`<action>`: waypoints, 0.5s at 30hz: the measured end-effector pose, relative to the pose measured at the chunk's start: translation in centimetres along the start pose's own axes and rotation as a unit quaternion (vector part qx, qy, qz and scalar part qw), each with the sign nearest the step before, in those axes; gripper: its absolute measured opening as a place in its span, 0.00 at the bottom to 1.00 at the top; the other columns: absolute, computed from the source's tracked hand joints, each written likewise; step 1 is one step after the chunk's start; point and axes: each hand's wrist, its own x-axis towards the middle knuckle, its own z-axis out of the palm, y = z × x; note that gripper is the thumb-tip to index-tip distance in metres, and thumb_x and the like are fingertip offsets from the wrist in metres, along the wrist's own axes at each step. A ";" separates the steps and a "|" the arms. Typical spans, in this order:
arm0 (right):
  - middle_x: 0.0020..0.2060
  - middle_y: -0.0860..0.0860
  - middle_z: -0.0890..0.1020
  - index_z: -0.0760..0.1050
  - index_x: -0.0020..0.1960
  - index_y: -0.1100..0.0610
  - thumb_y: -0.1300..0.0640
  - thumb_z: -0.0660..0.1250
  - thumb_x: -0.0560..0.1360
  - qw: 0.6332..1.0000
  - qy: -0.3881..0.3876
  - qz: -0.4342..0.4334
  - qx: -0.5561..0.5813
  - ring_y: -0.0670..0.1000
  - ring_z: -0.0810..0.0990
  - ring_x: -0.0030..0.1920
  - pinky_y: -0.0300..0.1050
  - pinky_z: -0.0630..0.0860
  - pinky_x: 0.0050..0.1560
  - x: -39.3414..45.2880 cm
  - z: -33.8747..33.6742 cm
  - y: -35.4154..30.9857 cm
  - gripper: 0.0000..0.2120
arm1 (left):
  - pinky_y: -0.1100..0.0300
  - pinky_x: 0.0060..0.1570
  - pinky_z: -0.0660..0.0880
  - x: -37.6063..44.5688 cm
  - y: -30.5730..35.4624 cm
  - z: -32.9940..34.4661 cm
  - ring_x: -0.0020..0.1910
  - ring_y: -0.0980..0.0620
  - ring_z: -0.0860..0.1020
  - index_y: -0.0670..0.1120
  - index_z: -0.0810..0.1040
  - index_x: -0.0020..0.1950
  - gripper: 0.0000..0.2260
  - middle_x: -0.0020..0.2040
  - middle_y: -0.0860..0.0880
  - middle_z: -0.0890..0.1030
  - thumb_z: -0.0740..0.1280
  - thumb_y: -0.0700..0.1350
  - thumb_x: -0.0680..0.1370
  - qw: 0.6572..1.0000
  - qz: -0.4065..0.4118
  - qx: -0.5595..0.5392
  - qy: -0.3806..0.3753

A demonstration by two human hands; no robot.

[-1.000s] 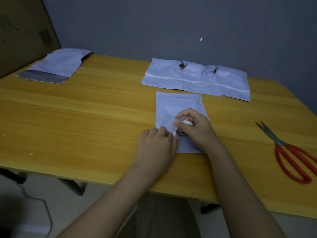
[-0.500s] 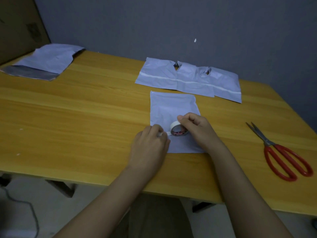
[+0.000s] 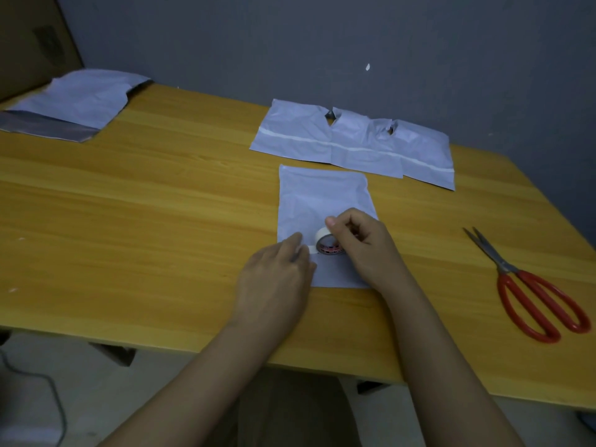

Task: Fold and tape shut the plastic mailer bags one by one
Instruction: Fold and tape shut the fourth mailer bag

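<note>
- Pressing the free tape end down with our left hand (image 3: 277, 272), fingers laid fairly straight along the left edge of the folded mailer bag (image 3: 322, 201); it sits near the front of the table (image 3: 129, 221).
- Our right hand (image 3: 364, 246) curls round the tape roll (image 3: 325, 243), thumb on top; the roll now stands tilted on edge, where a second ago it lay hidden under the fingers; we judge a strip is about to be drawn rightwards across the fold.
- Red scissors (image 3: 535, 301) wait well to the right, untouched, for the cut.
- Farther back, three taped bags (image 3: 351, 143) lie in an overlapping row; an unfolded bag (image 3: 74, 104) lies far left.
</note>
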 end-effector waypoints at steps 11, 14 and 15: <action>0.33 0.62 0.69 0.67 0.38 0.65 0.53 0.60 0.81 1.000 -0.004 -0.021 -0.014 0.48 0.67 0.31 0.39 0.65 0.34 0.1 0.6 0.0 0.18 | 0.46 0.55 0.74 -0.3 0.3 0.4 0.53 0.49 0.82 0.42 0.84 0.53 0.22 0.54 0.44 0.83 0.52 0.51 0.77 0.999 -0.033 -0.008 -0.011; 0.33 0.61 0.67 0.65 0.38 0.65 0.53 0.59 0.81 1.000 0.001 -0.014 -0.008 0.47 0.66 0.31 0.38 0.64 0.34 0.1 0.7 0.0 0.19 | 0.42 0.56 0.74 -0.3 0.3 0.5 0.54 0.49 0.82 0.42 0.83 0.53 0.23 0.54 0.44 0.83 0.52 0.51 0.77 0.999 -0.033 0.001 -0.014; 0.32 0.61 0.66 0.65 0.38 0.65 0.53 0.59 0.81 1.000 0.001 -0.012 -0.005 0.47 0.65 0.31 0.38 0.64 0.34 0.1 0.7 0.0 0.19 | 0.41 0.56 0.73 -0.2 0.3 0.6 0.54 0.49 0.81 0.42 0.83 0.53 0.23 0.54 0.44 0.83 0.52 0.51 0.76 0.999 -0.033 0.004 -0.014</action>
